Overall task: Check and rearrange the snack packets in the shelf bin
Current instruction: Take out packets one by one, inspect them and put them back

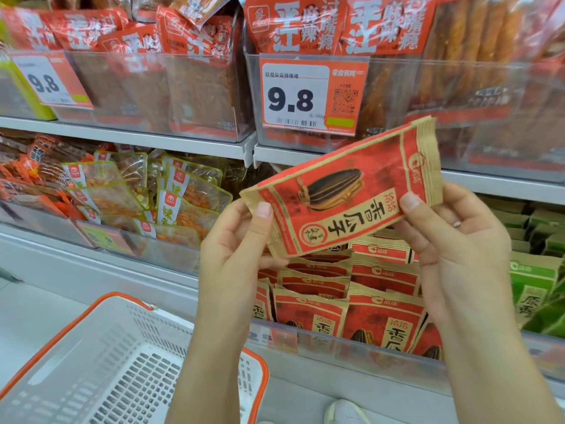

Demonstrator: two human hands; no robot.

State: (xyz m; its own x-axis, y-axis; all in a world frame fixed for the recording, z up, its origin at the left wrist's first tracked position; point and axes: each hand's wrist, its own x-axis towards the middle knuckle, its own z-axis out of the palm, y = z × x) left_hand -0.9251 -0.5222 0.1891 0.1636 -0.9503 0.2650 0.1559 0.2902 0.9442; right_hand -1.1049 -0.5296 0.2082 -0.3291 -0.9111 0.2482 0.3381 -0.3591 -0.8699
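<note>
the red-and-tan sunflower seed packet (345, 191) is held up in front of the shelf, above its bin, tilted with its right end higher. the left hand (235, 255) pinches the lower left corner, thumb on the front, and the right hand (452, 240) pinches the bottom edge further right, thumb pressed just by the print. each grip is closed on the packet, none spare. held flat and face-on like this, it looks like the checking step: the front can be read, with a striped seed drawing, large black characters 香瓜子 and the brand 洽洽 in yellow.

directly below, the clear-fronted shelf bin (351, 344) holds rows of matching red packets (379, 325) standing upright, logos at the top edges, so this one probably goes back the same way. green packets (532, 289) sit in the next section to the right.

on the shelf above, a price tag (308, 96) reads 9.8 with 元/500g. a white basket with orange rim (101, 307) waits lower left.
</note>
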